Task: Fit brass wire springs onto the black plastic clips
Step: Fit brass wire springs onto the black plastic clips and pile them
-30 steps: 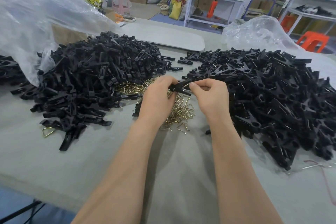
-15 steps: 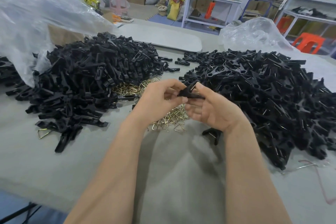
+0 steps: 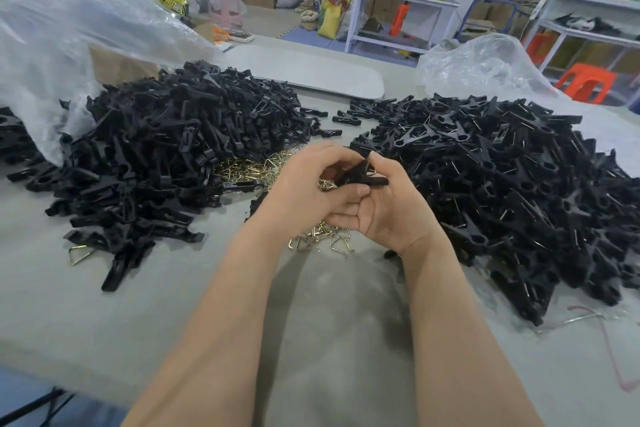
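Where the clip sits: one black clip [image 3: 360, 175] is held in the air just above the heap of brass springs [image 3: 322, 239], caught between both hands.
Right hand: the right hand [image 3: 391, 215] lies palm-up over the right edge of the springs, with its thumb and curled fingers pinching the clip.
Left hand: the left hand [image 3: 308, 191] hangs over the middle of the springs. Its fingers curl onto the clip and its thumb presses the clip's near side.
Change: a second ago both hands were backs-up and only the fingertips pinched the clip. Since then the right hand has rolled palm-up and the left has closed in against it.
Spring on this clip: the fingers hide it, so I cannot tell whether a wire is seated.
Meaning: the roll looks like seating or checking a spring, probably the closing part of one fitting.
Piles: the left pile [image 3: 166, 156], left of the springs, shows no wire. The right pile [image 3: 502, 184], right of the springs, glints with wire and is likely the finished clips, so this clip probably goes there.
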Action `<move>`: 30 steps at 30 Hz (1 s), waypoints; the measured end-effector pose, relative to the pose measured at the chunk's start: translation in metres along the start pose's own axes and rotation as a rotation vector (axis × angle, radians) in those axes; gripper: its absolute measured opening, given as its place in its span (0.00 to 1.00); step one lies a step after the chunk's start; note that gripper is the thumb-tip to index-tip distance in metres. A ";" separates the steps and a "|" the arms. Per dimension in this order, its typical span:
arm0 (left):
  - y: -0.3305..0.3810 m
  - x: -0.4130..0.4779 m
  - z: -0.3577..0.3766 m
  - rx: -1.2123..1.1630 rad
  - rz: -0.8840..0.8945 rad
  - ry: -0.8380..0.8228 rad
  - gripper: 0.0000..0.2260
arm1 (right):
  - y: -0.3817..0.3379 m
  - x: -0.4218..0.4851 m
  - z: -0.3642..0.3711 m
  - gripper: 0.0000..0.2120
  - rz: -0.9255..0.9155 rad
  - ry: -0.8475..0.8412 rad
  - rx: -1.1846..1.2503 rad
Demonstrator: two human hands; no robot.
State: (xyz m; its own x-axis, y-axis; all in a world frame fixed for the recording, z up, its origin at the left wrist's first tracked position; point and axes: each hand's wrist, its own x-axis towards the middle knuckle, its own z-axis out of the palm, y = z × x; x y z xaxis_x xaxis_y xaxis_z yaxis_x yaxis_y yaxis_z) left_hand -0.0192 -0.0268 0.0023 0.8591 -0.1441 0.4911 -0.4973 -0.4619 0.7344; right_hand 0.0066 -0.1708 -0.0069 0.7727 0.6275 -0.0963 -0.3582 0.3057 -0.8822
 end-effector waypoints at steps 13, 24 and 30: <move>0.005 -0.002 -0.006 -0.147 0.014 0.078 0.14 | -0.001 -0.002 0.003 0.27 -0.026 -0.012 0.029; 0.006 -0.003 -0.006 0.029 0.090 0.065 0.12 | 0.000 -0.004 0.002 0.26 0.004 -0.015 -0.057; 0.007 -0.003 -0.009 -0.024 0.055 0.064 0.14 | -0.001 -0.004 0.004 0.26 -0.008 -0.027 -0.023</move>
State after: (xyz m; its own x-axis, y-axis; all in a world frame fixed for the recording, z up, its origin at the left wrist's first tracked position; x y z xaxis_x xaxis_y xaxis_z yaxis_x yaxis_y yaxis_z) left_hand -0.0263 -0.0221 0.0106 0.8213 -0.1125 0.5593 -0.5471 -0.4333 0.7162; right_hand 0.0022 -0.1707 -0.0042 0.7606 0.6446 -0.0771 -0.3402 0.2945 -0.8931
